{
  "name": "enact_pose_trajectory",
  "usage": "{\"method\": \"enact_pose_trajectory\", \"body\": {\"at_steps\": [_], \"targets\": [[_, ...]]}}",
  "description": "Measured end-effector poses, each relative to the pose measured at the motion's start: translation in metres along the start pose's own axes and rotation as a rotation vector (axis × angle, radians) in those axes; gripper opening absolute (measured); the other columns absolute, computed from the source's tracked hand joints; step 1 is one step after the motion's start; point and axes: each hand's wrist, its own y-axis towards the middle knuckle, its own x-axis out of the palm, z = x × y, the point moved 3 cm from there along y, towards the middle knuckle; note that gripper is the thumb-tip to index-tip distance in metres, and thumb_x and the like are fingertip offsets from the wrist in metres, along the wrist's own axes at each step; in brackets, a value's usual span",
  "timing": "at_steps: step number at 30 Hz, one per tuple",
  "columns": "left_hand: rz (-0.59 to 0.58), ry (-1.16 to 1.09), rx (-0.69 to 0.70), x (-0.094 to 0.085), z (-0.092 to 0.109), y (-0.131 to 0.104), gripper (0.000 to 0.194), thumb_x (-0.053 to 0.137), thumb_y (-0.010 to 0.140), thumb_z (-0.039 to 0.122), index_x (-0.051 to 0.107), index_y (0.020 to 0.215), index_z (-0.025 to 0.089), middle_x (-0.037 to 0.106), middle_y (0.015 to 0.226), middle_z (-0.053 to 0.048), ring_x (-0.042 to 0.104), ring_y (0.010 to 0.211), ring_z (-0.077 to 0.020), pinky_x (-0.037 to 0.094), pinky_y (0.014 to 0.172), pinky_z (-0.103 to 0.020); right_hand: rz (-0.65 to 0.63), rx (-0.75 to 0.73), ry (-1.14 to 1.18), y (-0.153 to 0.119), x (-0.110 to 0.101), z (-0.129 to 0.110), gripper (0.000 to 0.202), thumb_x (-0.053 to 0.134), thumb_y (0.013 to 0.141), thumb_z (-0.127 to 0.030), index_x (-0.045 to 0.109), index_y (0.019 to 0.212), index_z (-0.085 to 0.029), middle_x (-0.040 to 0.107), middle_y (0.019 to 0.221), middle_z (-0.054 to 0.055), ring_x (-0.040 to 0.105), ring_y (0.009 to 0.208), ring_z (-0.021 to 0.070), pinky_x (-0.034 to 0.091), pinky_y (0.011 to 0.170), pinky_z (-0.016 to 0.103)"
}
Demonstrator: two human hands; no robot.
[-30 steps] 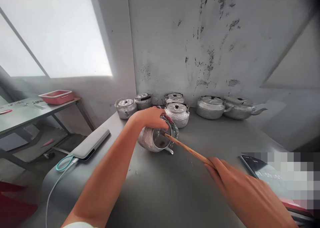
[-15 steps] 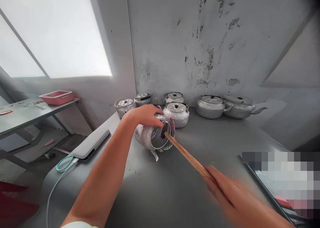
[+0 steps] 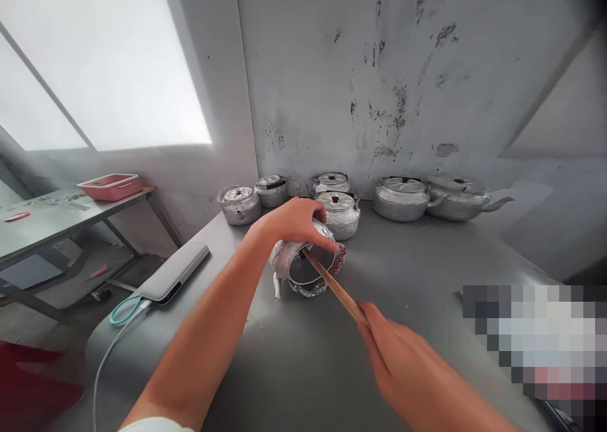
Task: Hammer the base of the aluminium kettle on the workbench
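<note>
A silvery, dented kettle (image 3: 283, 255) lies tilted on the grey tabletop (image 3: 294, 369), its round mouth turned toward me. My left hand (image 3: 301, 222) grips it from above, thumb along the rim. A red and green wrapped cord or handle (image 3: 339, 261) hangs by the mouth. In my right hand (image 3: 393, 356) is a hammer (image 3: 339, 291), held by its wooden handle. The dark head is inside the kettle's mouth, mostly hidden in shadow. Whether it touches the inner wall, I cannot tell.
Several silvery lidded kettles (image 3: 402, 201) stand along the wall behind. A white power bank (image 3: 173, 274) with a cable lies at the table's left edge. On another table at left sits a pink basket (image 3: 111, 187). A blurred-out object (image 3: 540, 337) is at right.
The kettle has turned and shifted slightly right under my left hand. My right hand has moved left, and the hammer head has gone from the kettle's mouth to inside it.
</note>
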Motion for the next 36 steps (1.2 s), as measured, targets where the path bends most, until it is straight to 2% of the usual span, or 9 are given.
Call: {"method": "enact_pose_trajectory", "body": {"at_steps": [3,8,10,13,15,19,24,30,36], "targets": [[0.008,0.021,-0.046,-0.001,-0.001,-0.001,0.075,0.073,0.058,0.079,0.07,0.11,0.026,0.072,0.101,-0.004,0.066,0.094,-0.0276,0.047,0.073,-0.031,-0.02,-0.061,-0.096,0.007,0.002,-0.01,0.016,0.055,0.076,-0.015,0.061,0.088,-0.024,0.069,0.089,0.013,0.067,0.075,0.0283,0.048,0.066,0.036],[-0.014,-0.009,0.0,0.0,-0.006,0.0,0.072,0.069,0.065,0.078,0.071,0.121,0.033,0.066,0.129,0.001,0.06,0.117,-0.0288,0.047,0.092,-0.031,-0.137,-0.098,-0.346,0.016,0.005,-0.027,0.036,0.054,0.067,-0.003,0.064,0.098,-0.019,0.069,0.095,0.019,0.065,0.068,0.0308,0.044,0.057,0.038],[-0.035,-0.006,0.018,0.003,-0.008,0.002,0.07,0.068,0.068,0.076,0.068,0.125,0.036,0.063,0.135,0.002,0.057,0.121,-0.0285,0.045,0.098,-0.032,-0.182,0.009,-0.207,0.021,0.002,-0.027,0.035,0.054,0.069,-0.003,0.062,0.1,-0.018,0.068,0.091,0.016,0.064,0.063,0.0283,0.042,0.054,0.036],[-0.049,0.002,0.009,0.006,-0.012,0.004,0.071,0.068,0.067,0.077,0.065,0.127,0.039,0.06,0.139,0.002,0.056,0.122,-0.0293,0.042,0.103,-0.036,-0.269,0.29,0.304,0.031,-0.001,-0.023,0.013,0.046,0.087,-0.015,0.056,0.092,-0.022,0.065,0.078,0.007,0.062,0.051,0.0189,0.042,0.048,0.029],[-0.053,-0.015,-0.017,0.006,-0.013,0.005,0.074,0.066,0.066,0.08,0.065,0.128,0.039,0.06,0.139,0.002,0.057,0.122,-0.0296,0.041,0.104,-0.036,-0.322,0.344,0.452,0.039,-0.004,-0.024,0.018,0.036,0.096,-0.023,0.051,0.086,-0.023,0.057,0.065,-0.001,0.055,0.04,0.0131,0.041,0.041,0.025],[-0.042,-0.062,-0.036,0.004,-0.013,0.004,0.067,0.058,0.074,0.081,0.067,0.124,0.038,0.061,0.138,0.002,0.056,0.123,-0.0285,0.041,0.104,-0.034,-0.416,0.435,0.746,0.051,-0.004,-0.027,0.014,0.038,0.095,-0.029,0.049,0.087,-0.023,0.046,0.055,-0.008,0.047,0.033,0.0092,0.037,0.033,0.019],[-0.015,-0.03,-0.027,0.006,-0.01,0.004,0.061,0.055,0.076,0.082,0.069,0.12,0.041,0.061,0.136,0.004,0.055,0.123,-0.0281,0.04,0.105,-0.035,-0.473,0.456,0.898,0.058,0.003,-0.03,0.018,0.036,0.096,-0.035,0.05,0.098,-0.023,0.049,0.056,-0.007,0.048,0.03,0.0107,0.04,0.028,0.021],[-0.036,0.004,-0.075,0.009,-0.004,0.003,0.076,0.056,0.067,0.09,0.066,0.125,0.042,0.056,0.141,0.001,0.053,0.125,-0.0295,0.04,0.106,-0.035,-0.372,0.518,0.941,0.05,0.015,-0.033,0.028,0.029,0.102,-0.044,0.043,0.088,-0.024,0.042,0.062,-0.01,0.037,0.026,0.0044,0.035,0.024,0.017],[-0.018,0.007,-0.065,0.011,0.0,0.002,0.072,0.06,0.066,0.087,0.067,0.122,0.041,0.059,0.136,0.003,0.055,0.122,-0.0303,0.042,0.103,-0.037,-0.319,0.55,0.975,0.045,0.022,-0.033,0.028,0.028,0.102,-0.046,0.043,0.089,-0.025,0.042,0.069,-0.009,0.037,0.029,0.0035,0.035,0.023,0.016]]}}
